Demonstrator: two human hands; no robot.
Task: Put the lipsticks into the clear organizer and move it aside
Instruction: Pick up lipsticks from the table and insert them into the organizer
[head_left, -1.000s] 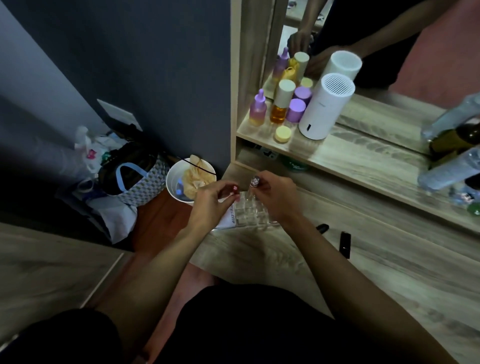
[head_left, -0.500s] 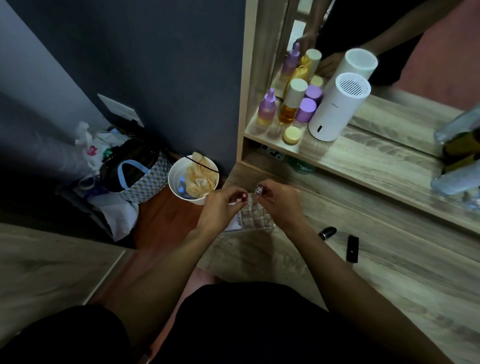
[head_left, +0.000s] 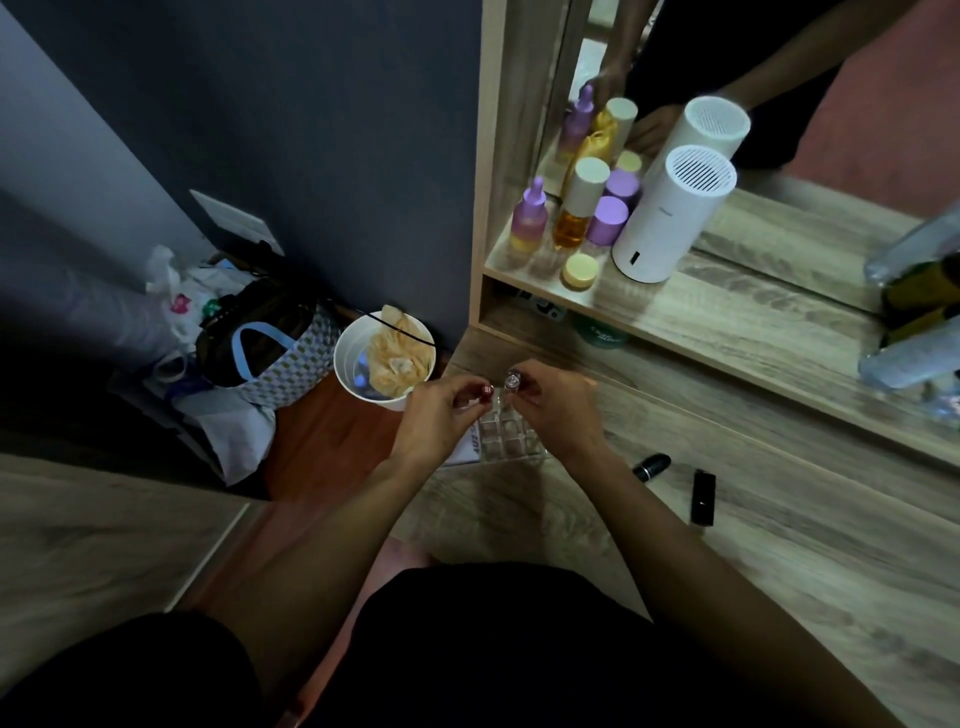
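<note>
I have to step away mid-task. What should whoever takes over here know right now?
Left hand: grip shut on a red-capped lipstick.
Right hand: grip shut on a clear-capped lipstick.
Both are held above the clear organizer on the desk; its visible slots look empty.
Two black lipsticks lie on the desk to its right.
Left: slot all four, then move the organizer aside.

Both bare forearms are extended forward from the near edge and converge toward the middle. The left hand (head_left: 439, 418) is curled, fingertips pinched together at its far right side. The right hand (head_left: 556, 410) is set just beside it — knuckles up, thumb and forefinger closed — the two hands nearly touching.
</note>
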